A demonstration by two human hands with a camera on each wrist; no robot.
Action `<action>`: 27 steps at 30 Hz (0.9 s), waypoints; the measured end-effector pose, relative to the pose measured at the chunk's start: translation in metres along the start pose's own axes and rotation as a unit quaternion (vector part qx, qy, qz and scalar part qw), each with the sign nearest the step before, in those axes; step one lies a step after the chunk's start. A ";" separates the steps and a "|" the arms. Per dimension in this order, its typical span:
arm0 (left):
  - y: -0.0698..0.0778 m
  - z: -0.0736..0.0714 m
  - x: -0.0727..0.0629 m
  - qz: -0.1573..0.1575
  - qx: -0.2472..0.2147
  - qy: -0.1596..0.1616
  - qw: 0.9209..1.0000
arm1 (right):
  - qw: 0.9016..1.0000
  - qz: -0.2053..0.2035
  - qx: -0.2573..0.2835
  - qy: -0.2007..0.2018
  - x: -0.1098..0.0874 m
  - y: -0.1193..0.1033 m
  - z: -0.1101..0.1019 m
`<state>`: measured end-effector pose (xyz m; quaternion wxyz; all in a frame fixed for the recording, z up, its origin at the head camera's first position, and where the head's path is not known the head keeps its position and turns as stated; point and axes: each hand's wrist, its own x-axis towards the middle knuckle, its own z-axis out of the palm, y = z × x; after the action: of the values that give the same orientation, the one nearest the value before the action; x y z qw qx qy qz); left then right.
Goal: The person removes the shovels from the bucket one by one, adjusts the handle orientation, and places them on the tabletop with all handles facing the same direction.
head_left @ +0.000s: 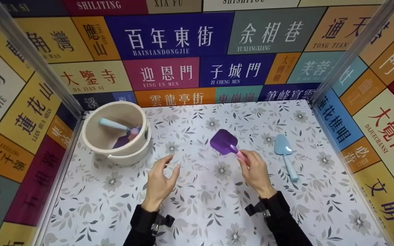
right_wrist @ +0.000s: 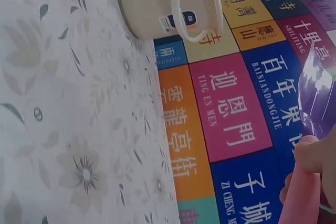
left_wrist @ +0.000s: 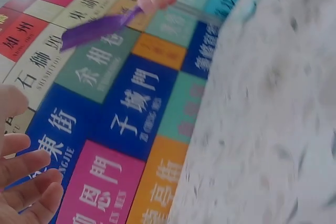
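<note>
My right hand (head_left: 257, 171) grips the pink handle of a toy shovel (head_left: 223, 140) with a wide purple blade, held up over the table. In the right wrist view the thumb lies along the shovel's handle (right_wrist: 302, 195). My left hand (head_left: 161, 177) hangs over the table with fingers apart and nothing in it; its fingers (left_wrist: 31, 177) show in the left wrist view. To the right of my right hand a light blue toy trowel (head_left: 287, 157) lies on the table. At the left stands a cream bucket (head_left: 91, 136) holding another blue-handled tool (head_left: 113, 124) and purple and pink pieces.
The table has a white cloth (head_left: 197, 212) printed with grey leaves and flowers. Colourful sign-covered panels (head_left: 169, 73) wall it at the back and both sides, with clear corner posts (head_left: 351, 51). The bucket's white handle (right_wrist: 181, 3) hangs down its side.
</note>
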<state>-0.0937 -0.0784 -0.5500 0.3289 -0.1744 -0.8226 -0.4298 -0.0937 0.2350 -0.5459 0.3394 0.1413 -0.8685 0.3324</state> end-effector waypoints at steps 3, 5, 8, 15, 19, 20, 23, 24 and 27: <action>-0.014 -0.010 -0.009 0.015 0.054 -0.015 0.998 | 0.999 0.030 -0.013 0.005 0.004 0.013 -0.011; -0.023 -0.016 -0.015 0.023 0.087 -0.026 0.996 | 0.998 0.053 -0.022 0.009 0.006 0.022 -0.018; -0.035 -0.025 -0.023 0.037 0.125 -0.042 0.991 | 0.995 0.088 -0.036 0.011 0.009 0.036 -0.026; -0.058 -0.039 -0.040 0.060 0.187 -0.076 0.978 | 0.986 0.154 -0.061 0.017 0.005 0.063 -0.034; -0.064 -0.042 -0.048 0.051 0.200 -0.088 0.974 | 0.975 0.212 -0.065 -0.007 -0.001 0.073 -0.035; -0.065 -0.042 -0.049 0.050 0.202 -0.089 0.974 | 0.971 0.230 -0.063 -0.016 -0.003 0.074 -0.035; -0.067 -0.043 -0.053 0.048 0.205 -0.095 0.973 | 0.956 0.283 -0.055 -0.046 -0.007 0.080 -0.035; -0.068 -0.043 -0.054 0.048 0.206 -0.096 0.973 | 0.951 0.299 -0.051 -0.055 -0.009 0.082 -0.034; -0.069 -0.044 -0.057 0.046 0.207 -0.095 0.973 | 0.938 0.335 -0.049 -0.078 -0.014 0.088 -0.032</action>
<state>-0.0748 -0.1544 -0.6119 0.2976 -0.1800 -0.9124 -0.2156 -0.1095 0.3221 -0.5802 0.1466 -0.1492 -0.9045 0.3716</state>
